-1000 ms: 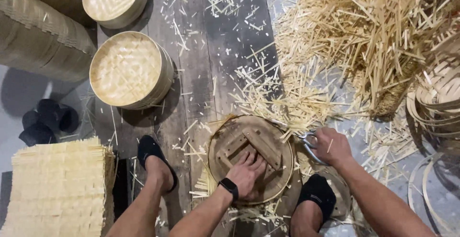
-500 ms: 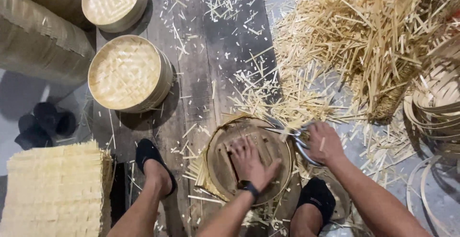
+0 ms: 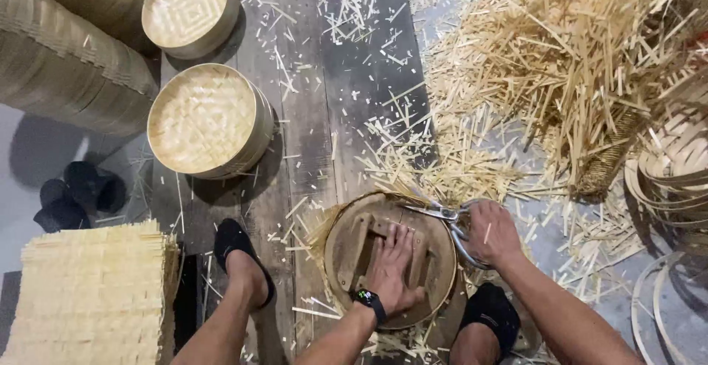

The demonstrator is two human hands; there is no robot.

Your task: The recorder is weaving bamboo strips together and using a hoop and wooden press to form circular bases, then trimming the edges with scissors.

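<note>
Left hand (image 3: 394, 265) presses round bamboo lid (image 3: 346, 251); right hand (image 3: 493, 232) apparently grips scissors (image 3: 441, 216).

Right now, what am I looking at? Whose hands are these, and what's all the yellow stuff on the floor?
The camera sits on a person's head, looking down at their own hands and feet. The left hand presses flat on a round bamboo lid lying on the wooden floor. The right hand holds metal scissors at the lid's edge. The yellow stuff is a pile of bamboo strips. Two finished round baskets sit farther off, and a stack of woven mats lies at the left.
</note>
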